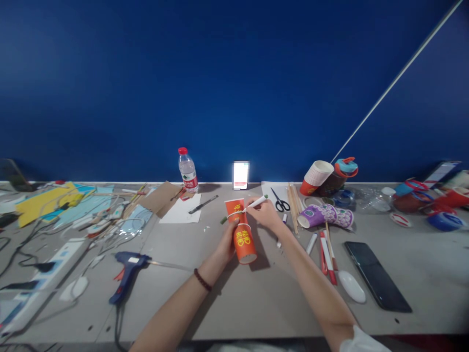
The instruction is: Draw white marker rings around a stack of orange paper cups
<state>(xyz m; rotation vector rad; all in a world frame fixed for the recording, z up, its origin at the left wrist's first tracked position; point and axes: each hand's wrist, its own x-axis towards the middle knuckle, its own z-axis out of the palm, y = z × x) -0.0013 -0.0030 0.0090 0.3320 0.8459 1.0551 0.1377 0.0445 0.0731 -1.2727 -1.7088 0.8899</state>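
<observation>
My left hand wraps the lower of two orange paper cups with yellow print, joined base to base, keeping them propped off the grey desk so they can't roll. My right hand pinches a white marker pen with a green tip across the waist, where a pale band circles the joint. Black scissors and thin wooden sticks lie just beyond, a blue glue gun left, a black phone right.
</observation>
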